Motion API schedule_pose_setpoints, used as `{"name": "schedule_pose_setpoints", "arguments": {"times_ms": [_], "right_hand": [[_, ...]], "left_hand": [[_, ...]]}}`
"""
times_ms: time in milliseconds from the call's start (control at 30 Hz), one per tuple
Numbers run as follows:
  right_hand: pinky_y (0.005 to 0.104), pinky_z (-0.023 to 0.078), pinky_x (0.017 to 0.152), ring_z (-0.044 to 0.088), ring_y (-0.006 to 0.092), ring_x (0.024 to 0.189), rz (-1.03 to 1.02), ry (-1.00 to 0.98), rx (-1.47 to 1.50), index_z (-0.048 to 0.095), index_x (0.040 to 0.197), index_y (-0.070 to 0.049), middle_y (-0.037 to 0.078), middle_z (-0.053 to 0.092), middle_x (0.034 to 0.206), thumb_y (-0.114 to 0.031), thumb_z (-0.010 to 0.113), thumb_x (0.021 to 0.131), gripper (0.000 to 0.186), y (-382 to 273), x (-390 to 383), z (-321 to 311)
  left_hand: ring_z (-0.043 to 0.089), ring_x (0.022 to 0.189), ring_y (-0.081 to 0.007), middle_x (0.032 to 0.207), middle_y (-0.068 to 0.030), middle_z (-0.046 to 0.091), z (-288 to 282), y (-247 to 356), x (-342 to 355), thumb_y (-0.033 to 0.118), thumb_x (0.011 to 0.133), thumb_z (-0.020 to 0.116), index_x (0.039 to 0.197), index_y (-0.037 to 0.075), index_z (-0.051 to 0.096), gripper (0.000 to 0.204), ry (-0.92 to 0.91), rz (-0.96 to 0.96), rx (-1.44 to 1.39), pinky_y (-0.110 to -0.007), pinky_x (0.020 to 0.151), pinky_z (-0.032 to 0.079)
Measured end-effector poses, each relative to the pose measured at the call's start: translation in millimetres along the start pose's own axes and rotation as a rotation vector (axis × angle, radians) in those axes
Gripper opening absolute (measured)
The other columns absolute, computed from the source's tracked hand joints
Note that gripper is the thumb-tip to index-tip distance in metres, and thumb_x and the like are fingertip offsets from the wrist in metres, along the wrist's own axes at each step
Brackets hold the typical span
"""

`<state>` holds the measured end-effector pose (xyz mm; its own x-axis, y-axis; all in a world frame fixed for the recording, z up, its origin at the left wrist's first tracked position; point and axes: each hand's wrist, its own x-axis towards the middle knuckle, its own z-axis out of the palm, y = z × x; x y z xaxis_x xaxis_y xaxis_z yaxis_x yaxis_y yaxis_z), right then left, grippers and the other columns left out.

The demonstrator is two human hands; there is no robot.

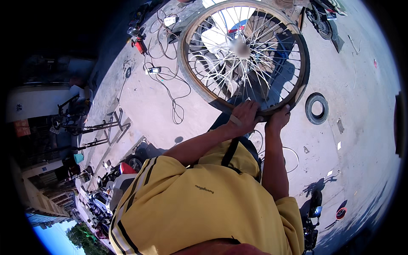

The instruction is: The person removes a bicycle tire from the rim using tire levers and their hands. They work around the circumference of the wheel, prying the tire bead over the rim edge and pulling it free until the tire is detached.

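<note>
A large spoked wheel (303, 63) with a dark tyre and a rusty-looking rim stands in front of me, its hub in the middle of pale spokes. My left hand (245, 114) is closed round the near edge of the wheel, thumb and fingers on the tyre and rim. Close beside it, my right hand (278, 118) grips the same edge a little further right, fingers curled over the tyre. Through the spokes I see white and dark things on the ground, partly hidden by the wheel.
Right of the wheel lies a small tyre (317, 109). Cables (174, 102) run over the concrete at left, near a red power tool (139, 44) and a small box (153, 70). A metal frame (114, 123) stands further left, parked motorbikes (102, 199) behind it.
</note>
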<state>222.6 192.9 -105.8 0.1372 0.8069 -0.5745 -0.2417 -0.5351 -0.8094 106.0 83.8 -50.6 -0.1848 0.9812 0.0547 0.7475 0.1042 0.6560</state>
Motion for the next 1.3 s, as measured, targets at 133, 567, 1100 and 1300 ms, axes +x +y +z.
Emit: {"name": "schedule_pose_setpoints", "arguments": {"times_ms": [133,567,1100,1300], "right_hand": [[0.039,0.05,0.09,0.063,0.0252,0.1,-0.073,-0.011,-0.071,0.055,0.128,0.007,0.016,0.064,0.116,-0.037,0.047,0.11,0.048,8,8,-8],[0.0363,0.057,0.067,0.069,0.0229,0.075,0.011,0.174,0.02,0.057,0.119,0.0,0.011,0.067,0.09,-0.034,0.046,0.111,0.037,-33,-29,12],[0.0557,0.048,0.093,0.065,0.0502,0.106,0.229,0.687,-0.782,0.074,0.11,0.005,0.032,0.072,0.104,-0.066,0.025,0.106,0.086,-25,15,22],[0.0398,0.055,0.06,0.064,0.0225,0.061,0.125,0.517,-0.248,0.063,0.085,0.004,0.012,0.063,0.068,-0.067,0.04,0.104,0.077,20,19,-1]], "left_hand": [[0.056,0.121,-0.0396,0.129,-0.019,0.058,-83,-36,22,0.025,0.085,0.081,0.123,0.003,0.059,0.049,0.196,0.144,0.213,-0.05,0.099,0.047],[0.066,0.063,-0.0212,0.078,-0.009,0.07,-231,-345,168,0.074,0.093,0.058,0.097,0.001,0.07,0.074,0.035,-0.769,-0.658,-0.036,0.059,0.056],[0.062,0.058,-0.0179,0.071,-0.0102,0.065,-220,-299,134,0.04,0.112,0.038,0.099,0.0,0.061,0.048,0.176,-0.841,-0.536,-0.032,0.054,0.054],[0.061,0.058,-0.0192,0.073,-0.0103,0.064,-226,-308,139,0.042,0.112,0.037,0.1,0.001,0.06,0.049,0.175,-0.824,-0.571,-0.033,0.056,0.052]]}}
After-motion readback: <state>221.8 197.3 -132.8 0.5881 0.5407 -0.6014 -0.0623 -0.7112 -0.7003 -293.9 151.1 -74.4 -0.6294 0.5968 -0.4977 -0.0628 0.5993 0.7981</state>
